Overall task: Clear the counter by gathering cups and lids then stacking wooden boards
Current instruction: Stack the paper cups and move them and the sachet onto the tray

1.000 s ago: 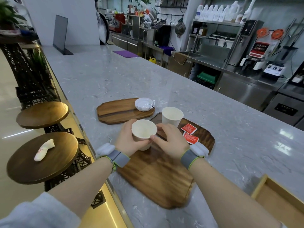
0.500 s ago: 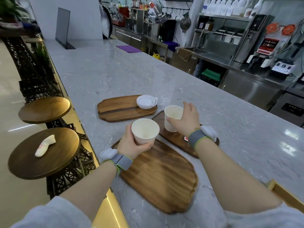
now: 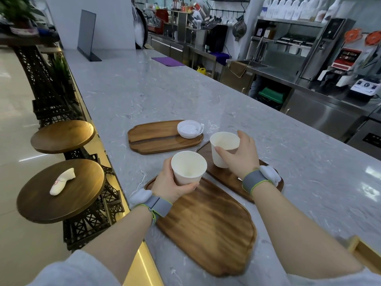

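Note:
My left hand point(image 3: 170, 185) holds a white paper cup point(image 3: 188, 167) above the near wooden board point(image 3: 208, 228). My right hand point(image 3: 240, 156) wraps around a second white paper cup point(image 3: 223, 144) that stands on the dark middle board point(image 3: 224, 176); whether it is lifted I cannot tell. Both cups look empty. A stack of white lids point(image 3: 189, 129) sits on the right end of the far wooden board point(image 3: 158, 137). My right wrist hides the far part of the middle board.
The grey marble counter point(image 3: 144, 96) stretches away. A wooden box corner point(image 3: 362, 252) shows at the right edge. Two round bar stools point(image 3: 61, 188) stand left of the counter, one with a white folded item point(image 3: 61, 181). A purple mat point(image 3: 168, 61) lies far back.
My right hand left the near cup and reached to the second cup, closing around it. My left hand raised the first cup slightly off the near board.

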A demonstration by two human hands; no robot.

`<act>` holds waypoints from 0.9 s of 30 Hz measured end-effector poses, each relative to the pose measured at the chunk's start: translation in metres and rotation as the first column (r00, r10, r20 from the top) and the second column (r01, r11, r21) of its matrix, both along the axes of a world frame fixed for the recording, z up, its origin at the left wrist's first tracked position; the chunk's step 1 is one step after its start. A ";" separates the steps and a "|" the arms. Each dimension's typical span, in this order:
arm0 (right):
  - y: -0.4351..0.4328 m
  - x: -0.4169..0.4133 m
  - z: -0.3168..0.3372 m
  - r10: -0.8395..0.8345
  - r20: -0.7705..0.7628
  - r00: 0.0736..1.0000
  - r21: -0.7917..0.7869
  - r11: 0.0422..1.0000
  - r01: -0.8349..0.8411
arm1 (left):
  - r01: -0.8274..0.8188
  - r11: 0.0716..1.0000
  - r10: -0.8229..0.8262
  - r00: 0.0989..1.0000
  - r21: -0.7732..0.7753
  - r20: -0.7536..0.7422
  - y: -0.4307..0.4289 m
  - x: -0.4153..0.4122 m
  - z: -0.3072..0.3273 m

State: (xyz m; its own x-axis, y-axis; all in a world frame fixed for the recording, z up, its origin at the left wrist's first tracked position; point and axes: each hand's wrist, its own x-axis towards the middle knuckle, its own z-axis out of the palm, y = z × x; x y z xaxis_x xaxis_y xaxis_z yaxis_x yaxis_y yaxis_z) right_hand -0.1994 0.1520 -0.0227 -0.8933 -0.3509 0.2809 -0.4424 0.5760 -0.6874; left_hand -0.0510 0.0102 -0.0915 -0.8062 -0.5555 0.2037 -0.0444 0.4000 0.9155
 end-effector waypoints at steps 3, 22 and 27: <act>-0.001 0.009 0.015 0.074 -0.074 0.994 -0.105 0.991 -0.081 | -0.004 1.000 0.004 1.000 -0.002 0.004 0.000 -0.001 0.000; -0.020 0.081 0.009 0.388 -0.090 0.917 -0.065 0.917 -0.394 | 0.049 0.998 -0.049 0.999 0.032 -0.009 -0.002 0.002 0.001; -0.014 0.079 -0.010 0.370 -0.078 0.926 0.060 0.929 -0.366 | 0.031 0.999 -0.031 0.999 0.009 0.013 -0.003 0.002 0.001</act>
State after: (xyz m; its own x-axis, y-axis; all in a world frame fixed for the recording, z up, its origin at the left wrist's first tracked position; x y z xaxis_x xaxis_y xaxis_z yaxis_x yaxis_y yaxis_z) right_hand -0.1203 0.1377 -0.0324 -0.6719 -0.6640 0.3280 -0.6852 0.3894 -0.6155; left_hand -0.0494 0.0073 -0.0905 -0.8258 -0.5318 0.1877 -0.0442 0.3929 0.9185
